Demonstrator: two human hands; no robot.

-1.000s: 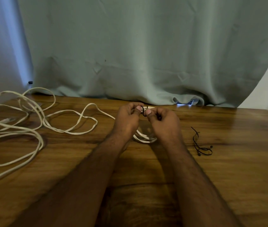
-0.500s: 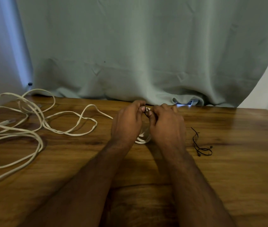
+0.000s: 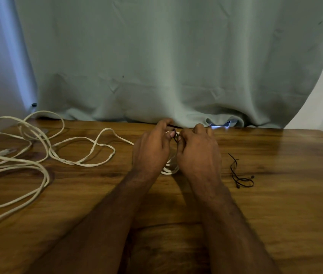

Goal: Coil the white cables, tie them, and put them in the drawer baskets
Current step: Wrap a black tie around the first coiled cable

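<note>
Where both hands meet mid-surface [image 3: 275,204], left hand [image 3: 152,149] and right hand [image 3: 198,153] pinch a black tie [image 3: 175,135] over a small white coil [image 3: 169,171] between them; loose cable [image 3: 38,155] sprawls left, spare ties [image 3: 240,177] right.

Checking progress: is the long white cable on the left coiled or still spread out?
Spread out: the long white cable lies in loose, tangled loops across the wooden table.

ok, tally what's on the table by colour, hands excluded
White: 2, the small coil under both hands and the loose cable sprawled at left; whether they join is hidden.
Black: 2, the tie pinched between the hands and the spare ties at right.
Total: 4
</note>
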